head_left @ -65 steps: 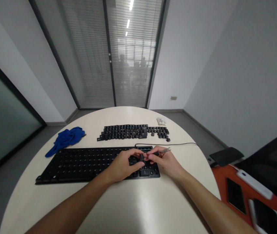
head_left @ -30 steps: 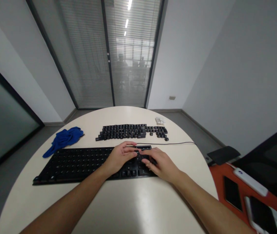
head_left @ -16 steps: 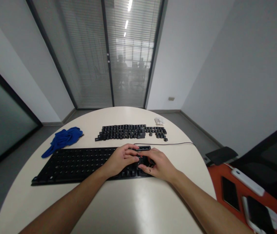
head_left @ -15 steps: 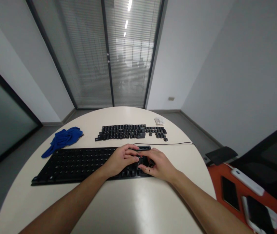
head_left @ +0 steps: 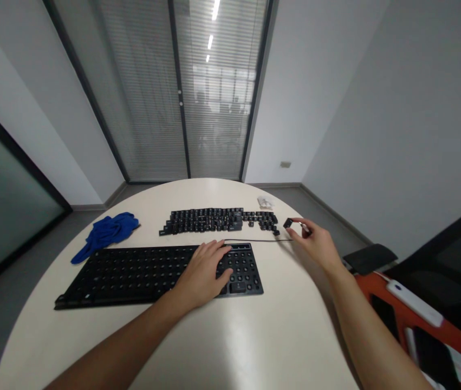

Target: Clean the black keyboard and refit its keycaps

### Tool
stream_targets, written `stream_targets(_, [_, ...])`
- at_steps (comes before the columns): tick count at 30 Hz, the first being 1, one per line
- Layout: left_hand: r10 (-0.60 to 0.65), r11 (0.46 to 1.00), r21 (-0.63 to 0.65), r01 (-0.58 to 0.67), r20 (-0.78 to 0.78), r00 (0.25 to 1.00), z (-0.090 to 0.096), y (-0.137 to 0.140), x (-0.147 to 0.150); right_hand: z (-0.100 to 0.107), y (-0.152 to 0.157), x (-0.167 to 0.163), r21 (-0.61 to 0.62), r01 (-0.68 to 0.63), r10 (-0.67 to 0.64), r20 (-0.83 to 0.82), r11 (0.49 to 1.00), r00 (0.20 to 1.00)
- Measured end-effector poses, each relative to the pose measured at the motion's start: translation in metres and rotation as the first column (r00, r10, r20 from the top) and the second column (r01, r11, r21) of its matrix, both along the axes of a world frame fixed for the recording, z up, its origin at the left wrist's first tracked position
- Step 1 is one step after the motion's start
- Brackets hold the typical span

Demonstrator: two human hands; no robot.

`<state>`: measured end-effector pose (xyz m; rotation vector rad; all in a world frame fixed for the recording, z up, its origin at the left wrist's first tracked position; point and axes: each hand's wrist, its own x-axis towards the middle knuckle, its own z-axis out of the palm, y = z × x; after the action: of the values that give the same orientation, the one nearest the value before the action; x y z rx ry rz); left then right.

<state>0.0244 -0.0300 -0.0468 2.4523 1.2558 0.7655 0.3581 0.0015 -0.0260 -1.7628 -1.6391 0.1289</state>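
A black keyboard [head_left: 132, 273] lies in front of me, most of its keycaps off and the bare switches showing. My left hand [head_left: 206, 271] rests on its right part, fingers stretched and thumb apart, covering some switches. Off the table to the right of the keyboard, my right hand [head_left: 313, 241] pinches a black keycap [head_left: 288, 223] between thumb and forefinger. Something small and shiny shows by its fingers, too small to name. Loose black keycaps [head_left: 203, 220] stand in rows behind the keyboard, and a single keycap [head_left: 276, 233] lies at their right end.
A blue cloth [head_left: 110, 232] lies crumpled at the left of the round table [head_left: 197, 352]. A small clear bag [head_left: 265, 202] sits near the far edge. The cable [head_left: 258, 240] runs right. An orange chair [head_left: 388, 287] with phones and a white device stands at right.
My right hand has moved from the keyboard's right end up and to the right, a keycap now visible in its fingers. My left hand has stayed on the keyboard, its fingers spread wider.
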Motion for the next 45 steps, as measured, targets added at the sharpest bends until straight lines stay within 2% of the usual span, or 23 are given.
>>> stream_targets(3, [-0.037,0.999,0.011,0.038,-0.047,0.998,0.002,-0.001,-0.002,-0.004,0.005,0.008,-0.095,0.041,-0.036,0.054,0.995,0.998])
stream_targets(8, [-0.045,0.999,0.023,0.046,-0.056,0.997,0.006,-0.002,-0.003,-0.002,0.011,0.016,-0.188,0.088,-0.055,0.176,0.978,0.983])
stream_targets(14, [-0.056,0.998,0.011,0.057,-0.049,0.997,0.010,-0.002,-0.002,0.006,0.031,0.034,-0.354,0.035,0.106,0.371,0.935,0.922])
stream_targets(19, [-0.064,0.998,-0.002,0.064,-0.017,0.998,0.010,-0.002,-0.002,0.015,0.044,0.038,-0.435,-0.168,0.330,0.331,0.885,0.884])
stream_targets(22, [-0.069,0.998,0.001,0.069,-0.011,0.998,0.009,-0.002,-0.002,0.019,0.045,0.033,-0.448,-0.248,0.400,0.285,0.859,0.871])
stream_targets(26, [-0.066,0.998,0.000,0.066,-0.011,0.998,0.009,-0.002,-0.002,0.021,0.044,0.028,-0.448,-0.283,0.432,0.278,0.848,0.858])
stream_targets(45, [-0.064,0.998,0.016,0.064,-0.029,0.998,0.010,-0.002,-0.002,0.013,0.042,0.030,-0.419,-0.253,0.390,0.283,0.872,0.876])
